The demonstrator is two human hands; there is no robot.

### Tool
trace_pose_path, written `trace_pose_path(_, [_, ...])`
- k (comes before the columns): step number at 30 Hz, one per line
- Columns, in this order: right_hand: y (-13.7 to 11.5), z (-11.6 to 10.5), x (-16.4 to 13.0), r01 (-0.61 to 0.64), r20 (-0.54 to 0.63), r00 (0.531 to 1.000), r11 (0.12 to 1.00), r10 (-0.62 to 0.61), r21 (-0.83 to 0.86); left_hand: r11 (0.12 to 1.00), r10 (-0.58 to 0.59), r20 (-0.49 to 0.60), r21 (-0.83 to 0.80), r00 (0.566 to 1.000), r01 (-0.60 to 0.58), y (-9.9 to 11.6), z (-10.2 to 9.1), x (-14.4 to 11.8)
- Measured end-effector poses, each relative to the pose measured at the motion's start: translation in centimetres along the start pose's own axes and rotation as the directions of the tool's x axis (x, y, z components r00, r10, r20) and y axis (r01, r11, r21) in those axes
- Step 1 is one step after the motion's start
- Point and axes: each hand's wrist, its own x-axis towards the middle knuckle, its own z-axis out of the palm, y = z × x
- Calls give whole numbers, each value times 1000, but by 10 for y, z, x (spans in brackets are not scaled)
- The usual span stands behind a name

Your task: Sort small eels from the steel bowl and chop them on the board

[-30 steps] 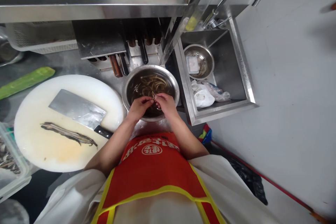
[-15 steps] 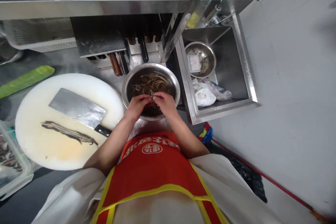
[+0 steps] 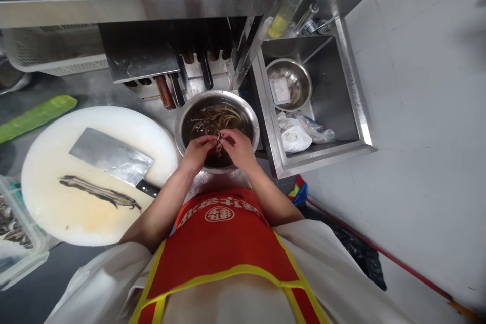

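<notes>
Over a steel bowl (image 3: 179, 134) of dark water, my left hand (image 3: 199, 153) and my right hand (image 3: 238, 148) meet, fingertips pinched. Between them is a thin dark-and-pale eel strip (image 3: 219, 145), gripped from both sides. More eel strips (image 3: 224, 115) lie curled in the water beyond my fingers. To the left, a round white cutting board (image 3: 94, 233) carries a cleaver (image 3: 110, 154) with its black handle toward me. A long eel piece (image 3: 99, 193) lies on the board below the blade.
At right is a sink (image 3: 337, 106) holding a small steel bowl (image 3: 308, 81) and plastic bags (image 3: 294, 135). Knives (image 3: 164, 92) stand in a rack behind my bowl. A green gourd (image 3: 38, 117) and a clear plastic tub (image 3: 38, 258) lie left. A steel shelf (image 3: 132, 8) overhangs the counter.
The strip between my fingers shows more clearly now, hanging down between my hands. My fingertips have shifted slightly. The board, cleaver and eel piece on it stay as they were.
</notes>
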Motion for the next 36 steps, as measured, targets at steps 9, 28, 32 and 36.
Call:
trace_pose_path(9, [3,-7,1,113,94,991,977,-98,-180,995,40,22,93,999,-42,-2,-7,-3])
trace_pose_path(28, [2,-46,20,556,502,757,815,-417,-162,940,-33,239,337,970,-51,20,-11,-11])
trace_pose_path(32, [3,-47,21,582,544,727,796,-419,-166,933,-45,230,356,972,-41,24,-13,-12])
trace_pose_path(36, [-3,-43,18,544,503,757,829,-417,-132,927,14,170,366,985,-77,27,-10,-12])
